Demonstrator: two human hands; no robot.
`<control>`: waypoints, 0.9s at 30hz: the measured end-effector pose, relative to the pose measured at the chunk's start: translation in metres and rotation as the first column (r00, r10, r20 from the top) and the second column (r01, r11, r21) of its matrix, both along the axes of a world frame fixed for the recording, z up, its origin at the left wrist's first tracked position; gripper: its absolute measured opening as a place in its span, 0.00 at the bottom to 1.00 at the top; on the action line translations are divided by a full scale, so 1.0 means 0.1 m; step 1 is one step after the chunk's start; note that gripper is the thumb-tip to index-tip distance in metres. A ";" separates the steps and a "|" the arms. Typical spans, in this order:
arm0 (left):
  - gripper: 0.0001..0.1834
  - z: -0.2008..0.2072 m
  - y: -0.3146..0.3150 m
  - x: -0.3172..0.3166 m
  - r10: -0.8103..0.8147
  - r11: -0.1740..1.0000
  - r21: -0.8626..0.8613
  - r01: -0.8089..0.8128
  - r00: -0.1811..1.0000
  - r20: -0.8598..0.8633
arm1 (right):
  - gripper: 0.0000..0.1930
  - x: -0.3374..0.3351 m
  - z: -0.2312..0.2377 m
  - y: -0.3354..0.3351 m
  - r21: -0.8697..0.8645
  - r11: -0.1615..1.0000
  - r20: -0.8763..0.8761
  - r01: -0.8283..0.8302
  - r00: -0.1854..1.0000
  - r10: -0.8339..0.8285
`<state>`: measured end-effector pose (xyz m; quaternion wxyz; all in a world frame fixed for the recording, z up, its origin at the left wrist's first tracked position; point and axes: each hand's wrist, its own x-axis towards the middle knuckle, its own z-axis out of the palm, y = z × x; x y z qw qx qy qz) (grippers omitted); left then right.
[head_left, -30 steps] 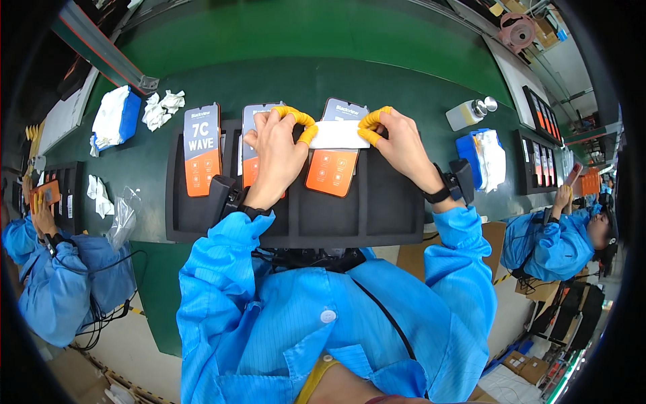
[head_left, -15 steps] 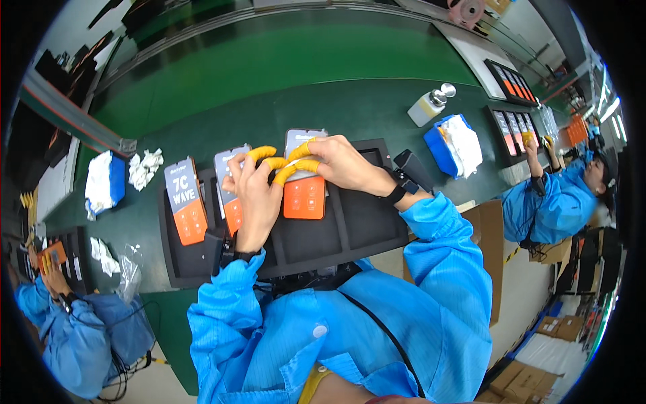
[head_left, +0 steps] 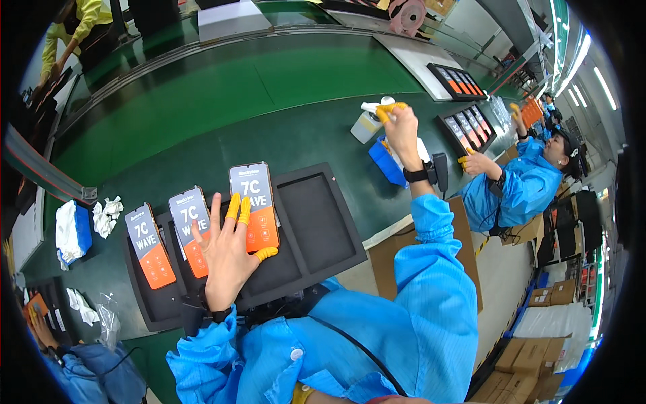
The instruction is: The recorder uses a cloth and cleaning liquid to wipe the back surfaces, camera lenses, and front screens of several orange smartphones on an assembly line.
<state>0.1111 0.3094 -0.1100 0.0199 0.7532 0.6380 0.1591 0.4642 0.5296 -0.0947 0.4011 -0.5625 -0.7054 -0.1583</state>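
Observation:
Three phones with grey and orange fronts lie in a black compartment tray: a left phone, a middle phone and a right phone. My left hand lies over the middle and right phones, fingers spread, yellow finger cots on some of them. Its fingertips rest at the right phone's face and the thumb is by its lower edge. My right hand is raised at the back right, its cot-covered fingers pinching a white wipe at the top of a translucent dispenser bottle.
Under my right wrist stands a blue box with white wipes. Another blue box and a crumpled wipe are at left. A co-worker at right handles a phone tray. A cardboard box stands beside my right arm.
My right hand has left the right phone and moved far right to the bottle with the wipe. My left hand has opened out over the phones. The view has shifted to the right.

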 end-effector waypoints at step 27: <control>0.21 -0.21 -0.67 0.18 0.083 0.995 0.047 -0.087 0.993 0.082 | 0.11 0.02 0.28 0.18 -0.309 0.951 0.004 -0.009 1.000 0.010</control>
